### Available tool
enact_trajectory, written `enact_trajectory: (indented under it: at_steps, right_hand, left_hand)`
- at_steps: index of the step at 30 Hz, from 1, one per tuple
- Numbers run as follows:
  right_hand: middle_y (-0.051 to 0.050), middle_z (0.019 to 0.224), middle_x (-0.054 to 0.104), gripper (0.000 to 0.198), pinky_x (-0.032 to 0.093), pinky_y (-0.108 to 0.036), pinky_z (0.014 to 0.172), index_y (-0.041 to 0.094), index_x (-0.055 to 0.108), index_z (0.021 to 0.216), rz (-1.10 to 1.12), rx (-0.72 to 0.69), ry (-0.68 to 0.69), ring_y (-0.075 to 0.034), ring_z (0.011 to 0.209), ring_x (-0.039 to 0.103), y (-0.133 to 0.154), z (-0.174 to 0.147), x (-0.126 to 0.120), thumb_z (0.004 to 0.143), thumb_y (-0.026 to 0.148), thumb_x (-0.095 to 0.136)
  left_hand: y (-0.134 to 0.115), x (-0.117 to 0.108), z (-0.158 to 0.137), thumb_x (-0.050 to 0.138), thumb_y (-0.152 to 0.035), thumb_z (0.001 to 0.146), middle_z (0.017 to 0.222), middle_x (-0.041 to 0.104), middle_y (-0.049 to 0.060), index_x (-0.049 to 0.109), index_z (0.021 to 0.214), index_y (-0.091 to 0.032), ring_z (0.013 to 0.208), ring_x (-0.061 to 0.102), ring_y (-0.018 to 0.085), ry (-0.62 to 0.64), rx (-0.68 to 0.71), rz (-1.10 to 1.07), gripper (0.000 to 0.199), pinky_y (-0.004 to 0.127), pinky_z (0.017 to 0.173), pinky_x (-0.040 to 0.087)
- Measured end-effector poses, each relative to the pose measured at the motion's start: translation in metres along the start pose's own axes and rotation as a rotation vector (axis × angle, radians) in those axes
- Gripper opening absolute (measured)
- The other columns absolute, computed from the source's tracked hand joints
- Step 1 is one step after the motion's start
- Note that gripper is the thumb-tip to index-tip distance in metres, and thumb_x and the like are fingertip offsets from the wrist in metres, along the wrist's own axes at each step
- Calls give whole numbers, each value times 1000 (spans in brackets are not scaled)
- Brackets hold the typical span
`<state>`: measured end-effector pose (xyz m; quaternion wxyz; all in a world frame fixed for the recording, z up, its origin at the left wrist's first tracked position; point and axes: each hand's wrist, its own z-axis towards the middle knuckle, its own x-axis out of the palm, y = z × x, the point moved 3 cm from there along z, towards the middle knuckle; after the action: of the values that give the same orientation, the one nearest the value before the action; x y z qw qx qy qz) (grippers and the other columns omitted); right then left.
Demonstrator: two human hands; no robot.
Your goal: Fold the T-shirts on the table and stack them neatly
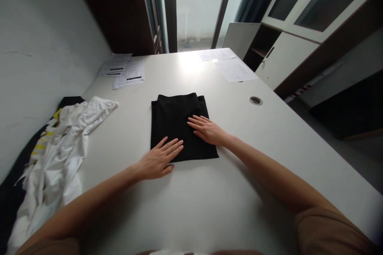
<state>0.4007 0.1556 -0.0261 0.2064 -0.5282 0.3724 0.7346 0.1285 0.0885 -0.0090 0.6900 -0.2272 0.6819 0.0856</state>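
A black folded cloth, perhaps a garment, lies flat in a rough square on the white table. Across its near left corner rests my left hand, palm down with the fingers stretched out and the thumb over the near edge. My right hand lies flat on the cloth's right side, fingers extended toward the left. Neither hand grips the fabric. A narrower upper layer sits over a wider lower one, whose edges show at the far left and far right. Which kind of garment it is, I cannot tell.
Crumpled white clothing with yellow-marked pieces lies along the left side by the wall. Printed papers are at the far left, and more sheets at the far right. A round cable hole is set in the tabletop. Cabinets stand beyond.
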Motion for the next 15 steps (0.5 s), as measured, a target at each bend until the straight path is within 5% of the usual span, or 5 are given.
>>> enact_trajectory:
  at_steps: [10,15]
  right_hand:
    - [3,165,30,57,18,-46,128,36,36,158,-8,-150,83,-22,154,24,-1,48,-7,104,42,52]
    - [0,167,26,60,17,-49,127,34,34,160,-60,-108,67,-23,155,23,-34,75,4,104,49,51]
  left_hand:
    - [-30,1,33,49,-62,98,169,22,10,12,166,-22,157,19,31,15,221,-85,87,54,128,5]
    - [-34,4,31,38,-61,103,168,24,8,13,166,-21,157,19,28,12,241,-71,79,51,129,8]
